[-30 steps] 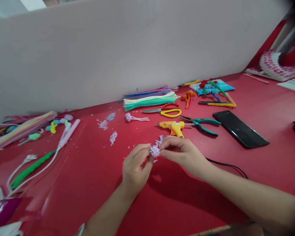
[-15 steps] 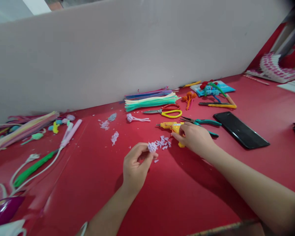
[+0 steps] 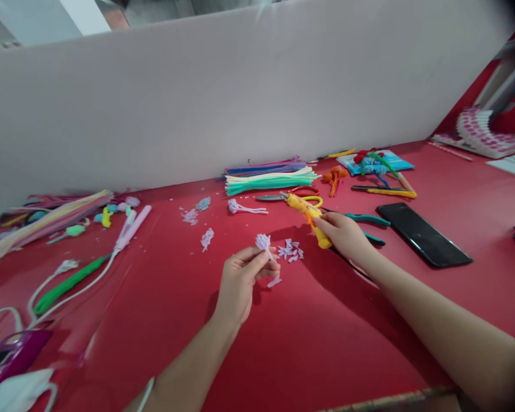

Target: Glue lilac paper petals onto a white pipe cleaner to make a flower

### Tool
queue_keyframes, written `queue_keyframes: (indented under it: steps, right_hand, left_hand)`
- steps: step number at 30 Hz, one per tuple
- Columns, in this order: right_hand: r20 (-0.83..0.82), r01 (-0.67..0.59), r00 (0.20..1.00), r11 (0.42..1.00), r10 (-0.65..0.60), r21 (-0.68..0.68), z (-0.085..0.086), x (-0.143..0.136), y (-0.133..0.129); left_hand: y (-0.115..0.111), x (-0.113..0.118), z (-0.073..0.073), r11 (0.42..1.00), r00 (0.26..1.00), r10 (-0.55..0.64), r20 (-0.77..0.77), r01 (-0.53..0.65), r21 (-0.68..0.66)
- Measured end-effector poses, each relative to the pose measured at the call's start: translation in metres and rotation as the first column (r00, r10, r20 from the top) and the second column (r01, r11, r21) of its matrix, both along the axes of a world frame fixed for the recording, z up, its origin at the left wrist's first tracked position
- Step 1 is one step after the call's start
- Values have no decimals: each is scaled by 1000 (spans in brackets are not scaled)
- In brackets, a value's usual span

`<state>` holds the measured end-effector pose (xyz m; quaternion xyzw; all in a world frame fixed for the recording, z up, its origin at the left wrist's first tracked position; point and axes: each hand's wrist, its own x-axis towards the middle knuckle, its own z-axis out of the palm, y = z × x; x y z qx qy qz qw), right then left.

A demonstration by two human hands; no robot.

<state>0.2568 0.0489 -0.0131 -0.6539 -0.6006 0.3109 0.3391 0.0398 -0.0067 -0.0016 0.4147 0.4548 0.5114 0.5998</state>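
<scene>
Between the thumb and fingers of my left hand [image 3: 244, 274] is a pale lilac fuzzy flower [image 3: 263, 242], its head up and its stem running down past my fingers. My right hand [image 3: 343, 232] is wrapped round a yellow glue gun [image 3: 311, 217], which is lifted off the table with its nozzle towards the upper left, over the scissors [image 3: 313, 201]. Small lilac cut pieces [image 3: 290, 250] lie on the red table between my hands. Another lilac flower with long stems [image 3: 246, 208] rests further back.
Teal-handled pliers [image 3: 371, 220] and a black phone [image 3: 423, 234] lie right of my right hand. Pipe cleaner bundles [image 3: 270, 180] sit by the grey wall. At the left are more pipe cleaners [image 3: 55, 220], a pink tool with a white cord [image 3: 131, 229] and a green bundle [image 3: 68, 284].
My right hand has picked the glue gun up off the table and tilted it. In my left hand the lilac flower has turned from facing the camera to upright, showing its stem.
</scene>
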Motion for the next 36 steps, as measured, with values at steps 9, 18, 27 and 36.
queue_keyframes:
  steps: [9,18,27,36]
  right_hand:
    - [-740,-195,672,964,-4,-182,22,-10,-30]
    - [-756,-398,628,911,187,-105,25,-23,-50]
    - [-130,-378,892,872,433,312,19,-33,-61]
    - [61,-424,895,799,442,426,21,-35,-63]
  left_hand:
    - [7,-4,2,993,993,61,106,-49,-110]
    - [9,-7,-1,985,971,77,228,-38,-169]
    - [9,-7,0,987,966,109,234,-76,-145]
    - [7,-5,-2,992,979,122,165,-118,-37]
